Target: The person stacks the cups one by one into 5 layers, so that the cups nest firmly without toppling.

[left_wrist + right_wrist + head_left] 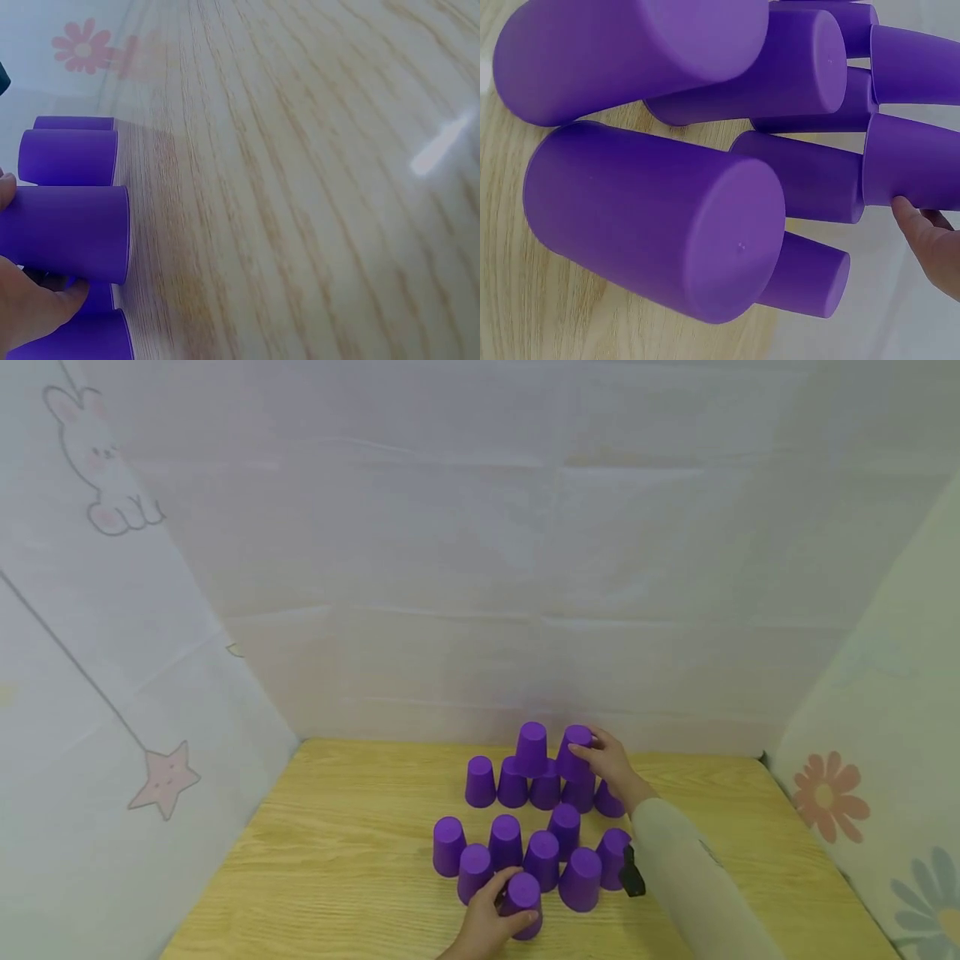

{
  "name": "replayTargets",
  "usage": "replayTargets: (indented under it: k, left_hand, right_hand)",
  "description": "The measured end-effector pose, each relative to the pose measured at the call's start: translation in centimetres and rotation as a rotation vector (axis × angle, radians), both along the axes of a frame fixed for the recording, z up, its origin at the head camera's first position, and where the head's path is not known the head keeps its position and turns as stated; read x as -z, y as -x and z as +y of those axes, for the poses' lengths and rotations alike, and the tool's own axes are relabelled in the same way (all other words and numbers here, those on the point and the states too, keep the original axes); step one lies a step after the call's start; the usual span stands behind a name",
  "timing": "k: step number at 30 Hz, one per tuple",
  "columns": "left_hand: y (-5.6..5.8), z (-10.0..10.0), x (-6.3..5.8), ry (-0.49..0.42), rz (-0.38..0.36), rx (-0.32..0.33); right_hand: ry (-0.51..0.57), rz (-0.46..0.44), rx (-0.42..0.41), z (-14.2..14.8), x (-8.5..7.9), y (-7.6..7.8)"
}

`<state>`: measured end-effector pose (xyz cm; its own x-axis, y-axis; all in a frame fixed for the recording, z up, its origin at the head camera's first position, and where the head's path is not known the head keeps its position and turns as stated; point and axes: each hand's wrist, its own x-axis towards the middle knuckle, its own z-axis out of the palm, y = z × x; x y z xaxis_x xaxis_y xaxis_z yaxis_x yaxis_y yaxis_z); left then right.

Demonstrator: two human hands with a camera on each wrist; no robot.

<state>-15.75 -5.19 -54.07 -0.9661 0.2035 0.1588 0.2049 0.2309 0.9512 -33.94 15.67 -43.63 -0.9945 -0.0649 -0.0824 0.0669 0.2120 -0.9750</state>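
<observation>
At the back of the table, several purple cups stand upside down in a row. One second-level cup bridges two of them. My right hand holds another upside-down cup beside it, with thumb and fingers around its side; in the right wrist view this cup has its rim right at the top of a lower cup. Near the front, my left hand grips an upside-down cup. The left wrist view has this cup's rim down at the tabletop.
Several more upside-down purple cups stand loosely grouped between the back row and my left hand. A cup stands close beside my right sleeve. A pale cloth wall rises behind the wooden table.
</observation>
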Motion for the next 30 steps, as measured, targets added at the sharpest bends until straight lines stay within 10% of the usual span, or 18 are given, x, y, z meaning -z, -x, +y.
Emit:
replayTargets:
  k: [9, 30]
  left_hand:
    - [-1.1, 0.2, -3.3, -0.001, -0.005, 0.010]
    - [-1.3, 0.1, -3.6, -0.017, -0.033, 0.015]
  right_hand:
    - [0.020, -0.012, -0.017, -0.4, 0.1, 0.4]
    - [0.042, 0.039, -0.018, 0.0, 0.0, 0.0]
